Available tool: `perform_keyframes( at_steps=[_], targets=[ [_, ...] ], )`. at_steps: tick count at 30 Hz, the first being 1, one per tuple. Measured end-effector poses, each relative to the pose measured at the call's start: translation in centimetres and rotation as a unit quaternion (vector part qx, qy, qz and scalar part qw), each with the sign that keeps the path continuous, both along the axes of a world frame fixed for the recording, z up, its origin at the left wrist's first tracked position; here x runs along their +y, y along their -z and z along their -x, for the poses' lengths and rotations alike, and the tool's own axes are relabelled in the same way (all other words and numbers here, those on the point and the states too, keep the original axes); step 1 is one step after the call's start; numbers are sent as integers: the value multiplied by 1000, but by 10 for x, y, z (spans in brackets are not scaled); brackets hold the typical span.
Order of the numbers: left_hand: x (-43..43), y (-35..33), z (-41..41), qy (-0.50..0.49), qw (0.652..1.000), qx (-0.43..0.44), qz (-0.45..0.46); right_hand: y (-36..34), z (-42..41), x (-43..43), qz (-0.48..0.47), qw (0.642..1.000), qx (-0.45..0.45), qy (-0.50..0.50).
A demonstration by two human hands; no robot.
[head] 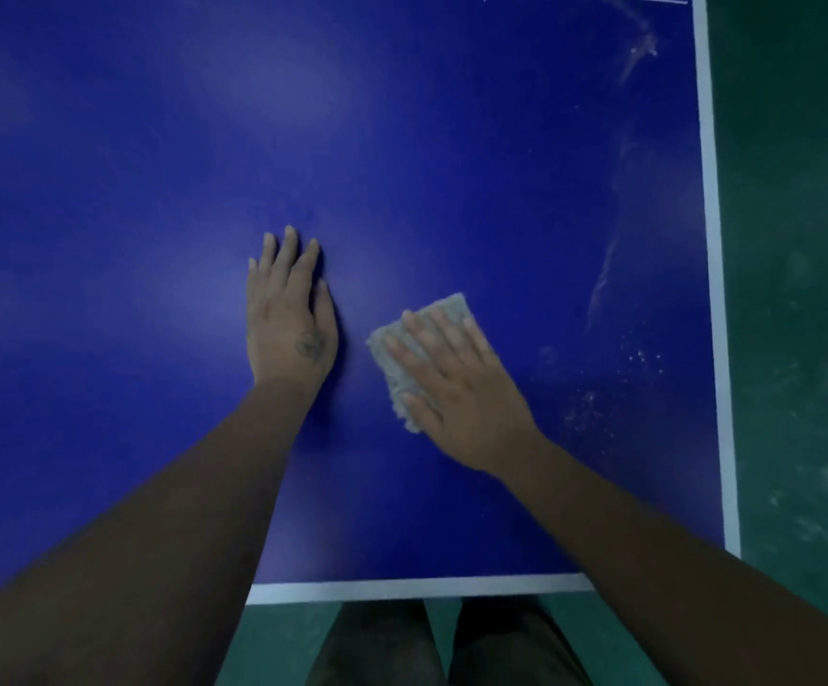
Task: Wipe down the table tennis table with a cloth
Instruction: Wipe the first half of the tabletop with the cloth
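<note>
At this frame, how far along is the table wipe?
Looks done: the table left of the hands shows no visible dust. In hand: the right hand presses the grey cloth flat on the surface; the left hand rests flat beside it. Left: white streaks and specks near the right sideline.

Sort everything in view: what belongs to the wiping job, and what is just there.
Job: table, cloth, right hand pressing flat on the cloth, left hand resting flat on the table, white dust near the right edge.
Just there: green floor, the person's legs.
</note>
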State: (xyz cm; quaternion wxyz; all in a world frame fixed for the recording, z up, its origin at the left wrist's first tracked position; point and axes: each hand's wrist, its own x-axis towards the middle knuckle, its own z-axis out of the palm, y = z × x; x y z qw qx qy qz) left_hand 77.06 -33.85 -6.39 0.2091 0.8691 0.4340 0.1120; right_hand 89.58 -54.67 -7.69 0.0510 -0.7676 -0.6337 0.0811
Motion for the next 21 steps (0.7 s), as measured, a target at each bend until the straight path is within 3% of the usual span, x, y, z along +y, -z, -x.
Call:
perform_keyframes(
  at_steps=[3, 5, 7, 9, 13, 17, 19, 21],
  targets=[
    [-47, 3, 57, 10, 997, 64, -52, -4, -39, -32, 37, 990, -38, 130],
    [-78, 6, 87, 9, 993, 104, -61, -12, -52, -42, 44, 955, -17, 294],
    [-89, 11, 99, 4, 991, 121, -63, -18, -33, -27, 25, 923, 3, 385],
    [-87, 13, 99, -2, 991, 121, -62, -18, 6, -7, 22, 935, 2, 355],
    [-86, 13, 101, -11, 994, 94, -49, -6, 90, -2, 22, 991, 14, 132],
    [-87, 11, 99, -10, 994, 91, -58, -4, 66, -54, 15, 1000, -3, 10],
    [-89, 11, 97, -16, 994, 93, -58, -7, 25, -78, 30, 996, -39, 78],
    [-89, 12, 98, -16, 994, 95, -57, -12, -5, -81, 58, 963, -36, 262]
  ],
)
